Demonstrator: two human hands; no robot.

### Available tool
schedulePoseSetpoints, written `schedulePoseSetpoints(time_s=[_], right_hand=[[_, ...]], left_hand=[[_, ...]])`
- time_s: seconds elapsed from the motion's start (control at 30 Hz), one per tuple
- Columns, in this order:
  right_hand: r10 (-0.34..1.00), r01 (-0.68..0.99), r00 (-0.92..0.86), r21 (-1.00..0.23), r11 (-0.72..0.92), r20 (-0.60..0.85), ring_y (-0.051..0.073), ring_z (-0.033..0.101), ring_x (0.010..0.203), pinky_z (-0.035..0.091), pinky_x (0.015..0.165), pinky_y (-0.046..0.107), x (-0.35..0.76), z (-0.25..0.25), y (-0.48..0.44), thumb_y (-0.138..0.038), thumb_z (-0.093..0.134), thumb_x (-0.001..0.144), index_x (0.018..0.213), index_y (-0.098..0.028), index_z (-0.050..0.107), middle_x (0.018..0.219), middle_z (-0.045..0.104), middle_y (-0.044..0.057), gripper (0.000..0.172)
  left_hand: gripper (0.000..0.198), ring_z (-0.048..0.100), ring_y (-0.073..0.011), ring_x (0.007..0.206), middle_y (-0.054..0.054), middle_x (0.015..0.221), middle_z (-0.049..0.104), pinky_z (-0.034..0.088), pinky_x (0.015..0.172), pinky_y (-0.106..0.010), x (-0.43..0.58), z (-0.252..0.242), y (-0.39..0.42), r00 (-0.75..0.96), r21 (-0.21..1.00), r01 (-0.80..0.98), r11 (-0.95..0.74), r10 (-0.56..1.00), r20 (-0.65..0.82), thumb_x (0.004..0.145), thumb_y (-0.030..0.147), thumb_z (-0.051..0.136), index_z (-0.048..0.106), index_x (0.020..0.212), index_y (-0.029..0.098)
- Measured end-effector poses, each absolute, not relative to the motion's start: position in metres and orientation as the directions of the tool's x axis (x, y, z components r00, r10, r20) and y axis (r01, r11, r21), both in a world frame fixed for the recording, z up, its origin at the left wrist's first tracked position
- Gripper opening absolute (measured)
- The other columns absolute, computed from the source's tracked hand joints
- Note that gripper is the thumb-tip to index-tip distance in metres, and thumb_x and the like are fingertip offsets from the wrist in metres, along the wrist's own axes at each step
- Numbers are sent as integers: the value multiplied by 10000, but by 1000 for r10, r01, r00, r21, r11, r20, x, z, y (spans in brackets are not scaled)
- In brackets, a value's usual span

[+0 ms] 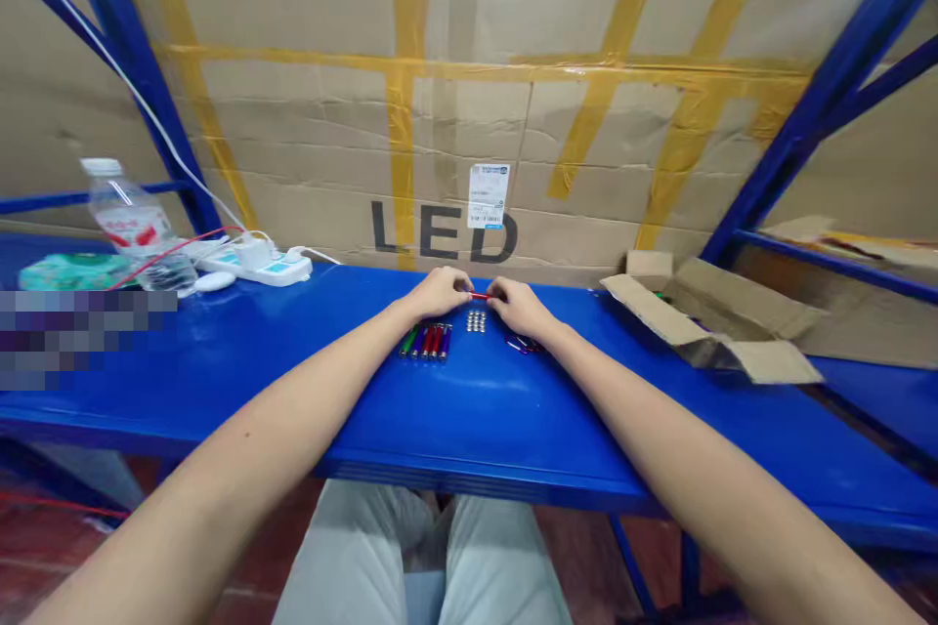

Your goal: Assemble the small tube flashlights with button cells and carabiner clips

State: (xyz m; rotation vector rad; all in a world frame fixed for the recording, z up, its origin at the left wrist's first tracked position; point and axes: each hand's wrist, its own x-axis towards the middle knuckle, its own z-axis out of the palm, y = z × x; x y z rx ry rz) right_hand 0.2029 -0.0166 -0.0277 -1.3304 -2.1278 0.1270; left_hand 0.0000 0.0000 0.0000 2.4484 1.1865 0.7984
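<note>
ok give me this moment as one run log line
left hand: holds red tube, left end | right hand: holds its right end | blue table: small silver pieces, coloured tube row, open cardboard box

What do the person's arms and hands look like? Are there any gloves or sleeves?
No gloves: the left hand and right hand are bare. The left forearm and right forearm show no sleeves, watch or bracelet. The left one has a small dark spot. The fingers are too small to check for rings.
</note>
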Motion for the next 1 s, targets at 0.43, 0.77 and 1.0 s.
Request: schedulePoseSetpoints(time_s=[0.43, 0.77, 1.0], right_hand=[[844, 810, -397, -295, 507, 360, 230, 649, 983, 454, 862, 306, 197, -25, -18, -142, 561, 870, 974, -167, 731, 1055, 731, 93, 200], [866, 800, -366, -359, 480, 341, 219, 650, 1008, 462, 893, 306, 199, -20, -24, -96, 502, 863, 966, -170, 735, 1071, 732, 85, 265], [854, 790, -360, -365, 494, 376, 208, 647, 995, 465, 898, 307, 201, -22, -22, -80, 489, 865, 962, -168, 722, 1057, 725, 92, 267]], left_hand=[[169, 662, -198, 841, -58, 889, 746, 462, 736, -282, -3, -1, 0, 496, 309, 771, -557, 830, 256, 781, 251, 608, 747, 865, 206], [181, 654, -191, 838, -50, 894, 741, 449, 701, -275, -6, 1, -3, 535, 315, 759, -570, 822, 197, 749, 234, 612, 739, 874, 204], [232, 655, -191, 875, -64, 959, 745, 462, 734, -264, -8, 1, -1, 540, 351, 740, -573, 818, 198, 748, 272, 618, 737, 928, 186]])
